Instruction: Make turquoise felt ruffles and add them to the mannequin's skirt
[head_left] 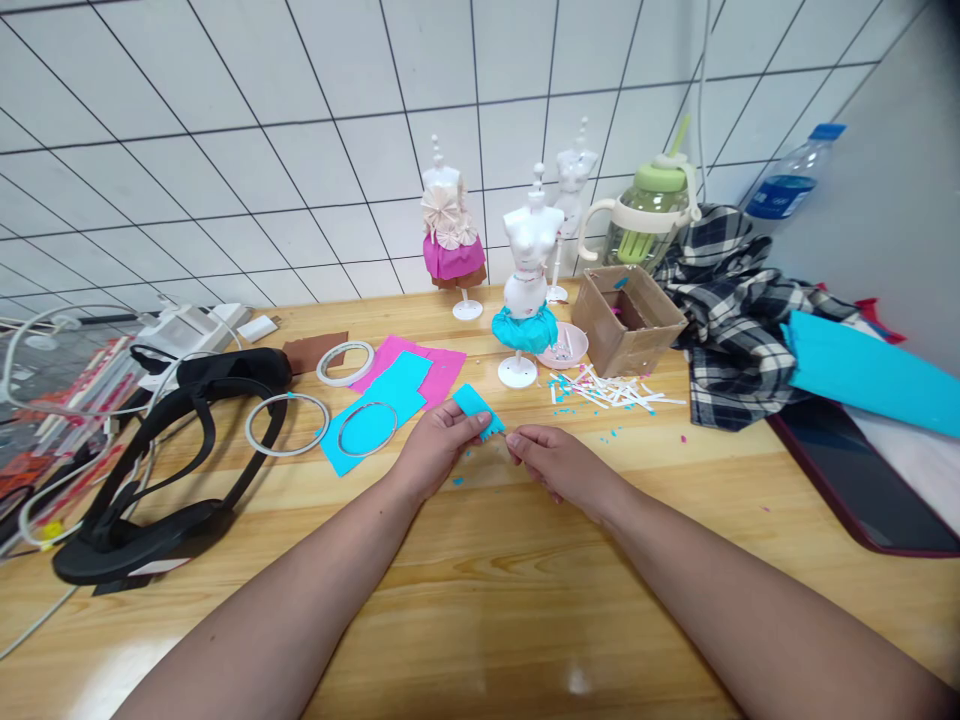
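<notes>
The left hand (439, 440) pinches a small piece of turquoise paper (477, 408) between thumb and fingers, closed on its lower edge, just above the wooden table (480, 600). The right hand (551, 465) sits just beside it, fingertips drawn together at the paper's fringed corner; whether they actually grip it I cannot tell. Behind the hands lie turquoise and pink sheets (397, 390) with a ring (367, 428) on them. Further back stands a white mannequin (526, 290) in a turquoise skirt, near a cardboard box (628, 318) and paper scraps (607, 390).
</notes>
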